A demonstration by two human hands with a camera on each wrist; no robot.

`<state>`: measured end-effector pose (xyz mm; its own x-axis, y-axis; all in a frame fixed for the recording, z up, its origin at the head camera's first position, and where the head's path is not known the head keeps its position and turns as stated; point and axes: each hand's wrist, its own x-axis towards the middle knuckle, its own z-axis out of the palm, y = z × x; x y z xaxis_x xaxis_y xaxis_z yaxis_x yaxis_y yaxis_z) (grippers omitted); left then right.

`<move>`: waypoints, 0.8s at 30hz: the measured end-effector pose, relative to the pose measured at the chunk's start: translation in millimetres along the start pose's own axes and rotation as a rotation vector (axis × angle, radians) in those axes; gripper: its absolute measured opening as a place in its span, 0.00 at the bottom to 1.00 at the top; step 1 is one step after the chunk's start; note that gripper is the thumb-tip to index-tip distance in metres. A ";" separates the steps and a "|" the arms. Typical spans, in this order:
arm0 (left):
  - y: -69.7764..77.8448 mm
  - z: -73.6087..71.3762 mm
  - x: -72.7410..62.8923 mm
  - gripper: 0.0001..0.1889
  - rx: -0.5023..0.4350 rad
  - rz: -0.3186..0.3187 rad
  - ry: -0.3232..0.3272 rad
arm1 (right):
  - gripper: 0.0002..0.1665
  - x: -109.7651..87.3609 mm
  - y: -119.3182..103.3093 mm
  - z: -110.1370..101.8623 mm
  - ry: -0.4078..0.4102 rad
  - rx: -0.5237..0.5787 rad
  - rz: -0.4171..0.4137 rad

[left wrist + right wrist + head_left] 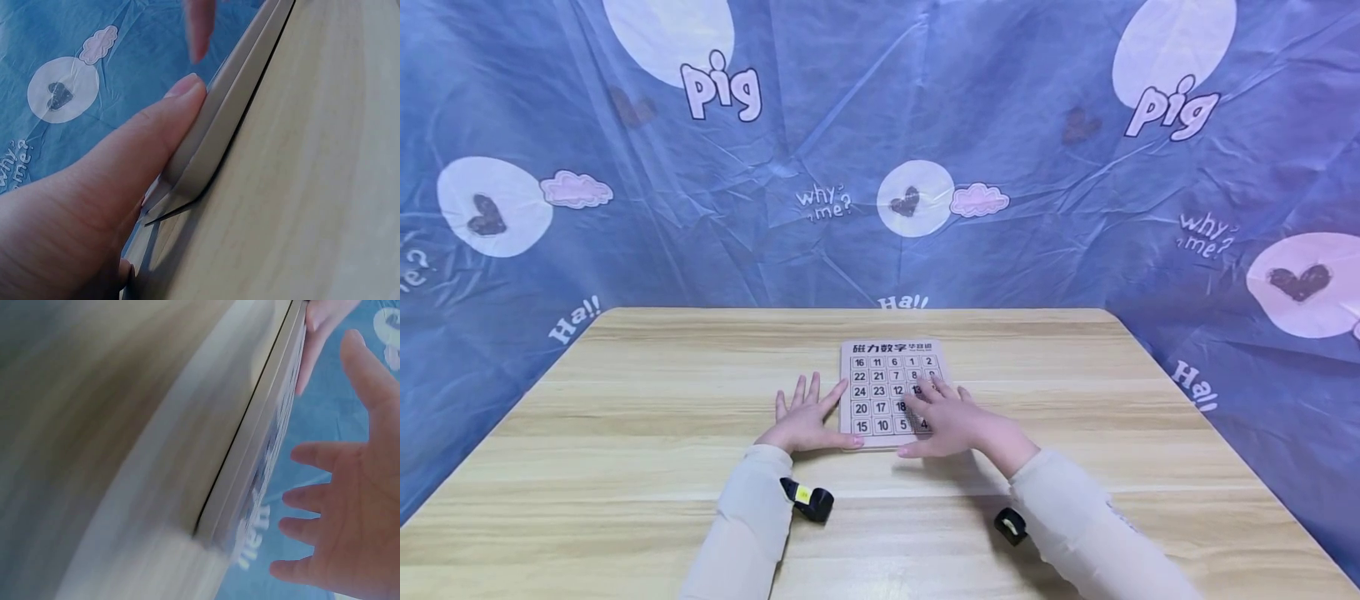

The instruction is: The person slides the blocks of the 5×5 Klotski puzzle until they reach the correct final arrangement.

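Note:
A flat, light-coloured number slide puzzle (845, 417) lies on the table, its numbered tiles (880, 391) in rows under a printed heading. My left hand (805, 425) is at its left side with fingers spread; the thumb (181, 100) rests on the front corner and the index fingertip reaches the left edge. Over the right part of the puzzle hovers my right hand (951, 422), fingers spread and covering some tiles. In the right wrist view, its palm and fingers stand apart from the puzzle's edge (250, 444). Neither hand grips anything.
The wood-grain table (685, 375) extends around the puzzle on every side. A blue printed cloth (820, 100) hangs behind it and along both sides. Black camera straps (816, 503) are on both sleeved wrists.

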<state>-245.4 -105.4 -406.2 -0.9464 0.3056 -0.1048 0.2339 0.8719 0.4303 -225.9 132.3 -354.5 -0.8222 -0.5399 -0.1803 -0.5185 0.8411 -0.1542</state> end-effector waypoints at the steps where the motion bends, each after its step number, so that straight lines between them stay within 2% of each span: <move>1: 0.1 0.2 0.1 0.55 0.002 -0.002 -0.002 | 0.53 4.3 -5.0 -0.2 -0.002 -0.006 -0.008; 6: 0.0 1.1 0.5 0.54 0.003 0.001 -0.007 | 0.50 19.1 -29.1 1.6 -0.038 -0.007 -0.063; 12: 0.1 0.0 -0.3 0.54 0.004 0.005 -0.011 | 0.48 21.9 -48.2 4.0 -0.108 -0.026 -0.123; 17: -0.5 -0.8 -0.2 0.53 0.005 0.007 -0.007 | 0.47 19.7 -51.2 5.2 -0.130 -0.034 -0.117; 24: -0.8 0.0 0.2 0.54 0.009 0.005 -0.004 | 0.46 13.7 -44.0 6.2 -0.141 -0.034 -0.098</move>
<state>-245.7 -106.0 -406.6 -0.9444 0.3111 -0.1064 0.2402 0.8738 0.4228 -212.9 87.7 -356.2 -0.7275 -0.6165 -0.3011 -0.6041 0.7836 -0.1448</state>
